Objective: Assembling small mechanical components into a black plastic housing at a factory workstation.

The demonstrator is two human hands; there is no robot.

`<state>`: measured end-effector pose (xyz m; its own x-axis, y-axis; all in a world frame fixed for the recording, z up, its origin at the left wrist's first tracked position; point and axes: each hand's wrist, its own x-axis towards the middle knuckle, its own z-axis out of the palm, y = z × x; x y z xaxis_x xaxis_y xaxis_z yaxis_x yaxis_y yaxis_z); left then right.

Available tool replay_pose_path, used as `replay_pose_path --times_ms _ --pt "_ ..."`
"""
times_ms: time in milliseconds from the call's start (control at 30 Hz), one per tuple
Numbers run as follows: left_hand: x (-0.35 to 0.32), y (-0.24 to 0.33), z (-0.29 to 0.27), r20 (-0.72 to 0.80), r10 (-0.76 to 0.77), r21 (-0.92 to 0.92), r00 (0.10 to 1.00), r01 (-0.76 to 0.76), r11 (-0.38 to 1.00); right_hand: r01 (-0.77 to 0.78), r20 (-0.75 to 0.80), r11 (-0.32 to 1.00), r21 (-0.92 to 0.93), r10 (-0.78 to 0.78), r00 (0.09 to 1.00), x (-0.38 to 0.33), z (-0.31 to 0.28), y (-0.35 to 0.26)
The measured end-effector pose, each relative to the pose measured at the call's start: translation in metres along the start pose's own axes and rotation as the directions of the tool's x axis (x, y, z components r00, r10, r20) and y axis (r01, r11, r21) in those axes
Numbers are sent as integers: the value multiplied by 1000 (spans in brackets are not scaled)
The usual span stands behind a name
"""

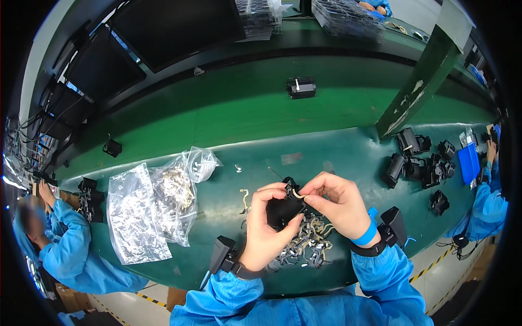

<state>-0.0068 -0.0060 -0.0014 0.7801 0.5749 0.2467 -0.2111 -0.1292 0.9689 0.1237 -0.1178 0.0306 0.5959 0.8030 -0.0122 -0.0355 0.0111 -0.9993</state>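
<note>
My left hand (266,231) wraps its fingers around a black plastic housing (283,211), held over the table in front of me. Between thumb and forefinger, my right hand (341,209) pinches a short cream-coloured cable (298,195) at the housing's upper right edge. Whether the cable's far end sits inside the housing I cannot tell. Below both hands lies a loose pile of short cables (304,247) in cream, grey and black. One single cable (245,200) rests on the table just left of my left hand.
Clear plastic bags (138,212) of small parts lie on the left. Several black housings (416,163) are grouped on the right near a blue tray (468,164). Another housing (300,87) stands on the back ledge. A green post (418,81) rises at the back right. Co-workers sit at both sides.
</note>
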Motion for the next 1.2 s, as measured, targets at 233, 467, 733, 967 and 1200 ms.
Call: replay_pose_path --times_ms 233,467,733,967,1200 --pt "2 5 1 78 -91 -133 993 101 986 367 -17 747 -554 -451 892 3 -3 -6" --pt "4 9 -10 191 -288 -550 938 346 761 525 105 362 -770 -740 664 3 3 1" --pt "5 9 -12 126 -82 -211 989 108 971 393 -76 830 -397 -456 887 -1 0 -6" --pt "3 6 -11 144 3 -52 990 5 999 -11 42 989 -149 18 999 -1 -9 -10" --pt "9 11 -14 312 -275 -399 909 388 831 373 -17 773 -513 -443 896 2 -6 -9"
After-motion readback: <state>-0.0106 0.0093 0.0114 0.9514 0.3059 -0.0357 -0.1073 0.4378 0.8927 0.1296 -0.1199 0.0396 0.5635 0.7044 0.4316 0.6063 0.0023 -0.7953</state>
